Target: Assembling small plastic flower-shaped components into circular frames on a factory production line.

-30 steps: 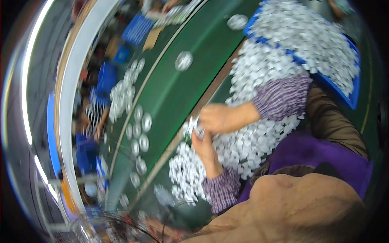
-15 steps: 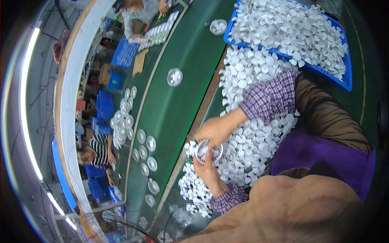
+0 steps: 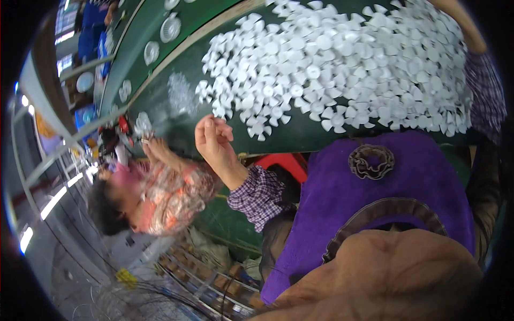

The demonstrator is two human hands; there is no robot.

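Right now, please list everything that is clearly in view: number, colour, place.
Fan pieces: too many to count, white, on the table
Table: one, dark green, upper centre
Conveyor: one, green, upper left
Round parts: at least four, clear, on conveyor
Small pieces: uncountable, clear, left of fan pieces
Stool-like thing: one, red, below table edge
Co-worker: one nearby, orange-patterned clothes, left
Apron: one, purple, lower right
Left hand: one, bare, near fan pieces
Right forearm: one, upper right; right hand out of view

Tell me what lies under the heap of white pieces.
The heap of white pieces rests on a dark green tabletop, visible along the heap's near edge; anything beneath its middle is covered.
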